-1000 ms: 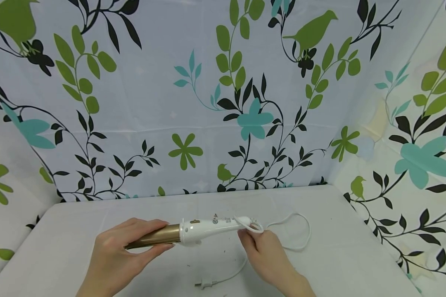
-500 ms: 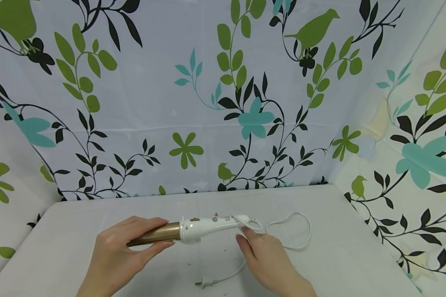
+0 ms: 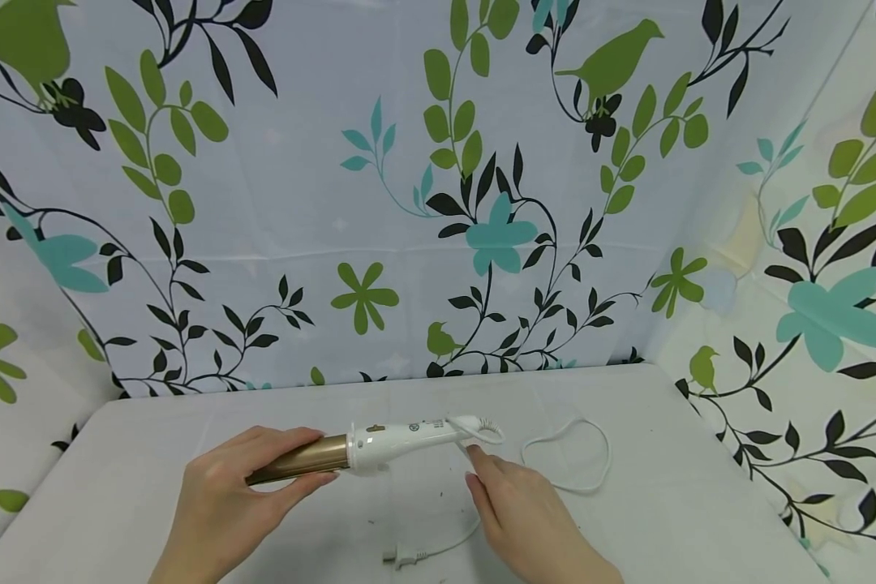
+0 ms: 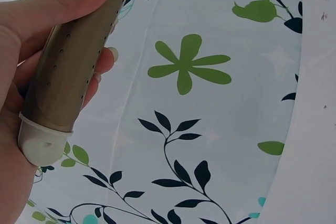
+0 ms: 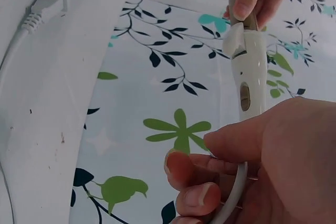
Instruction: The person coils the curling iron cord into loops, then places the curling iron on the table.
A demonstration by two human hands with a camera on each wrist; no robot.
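Observation:
My left hand (image 3: 226, 495) grips the gold barrel of a curling iron (image 3: 401, 444), thumb on one side and fingers on the other. Small holes dot the barrel (image 4: 68, 72) in the left wrist view, and a pale cap closes its end. The white handle points right, with a bit of the white cord (image 3: 492, 430) looped around its tail. Just below that tail is my right hand (image 3: 533, 519). In the right wrist view its curled fingers hold the cord (image 5: 236, 192), while the handle (image 5: 249, 74) runs up behind the thumb.
On the white table (image 3: 263, 560) the cord's plug (image 3: 403, 557) lies near the front. A loose curve of cord (image 3: 606, 454) rests to the right. Patterned curtains (image 3: 299, 203) stand at the back and sides. Small dark specks dot the tabletop.
The curling iron has shifted slightly left with my left hand. The cord loop at the handle's tail has moved left and a little up. My right fingers have moved slightly along the cord.

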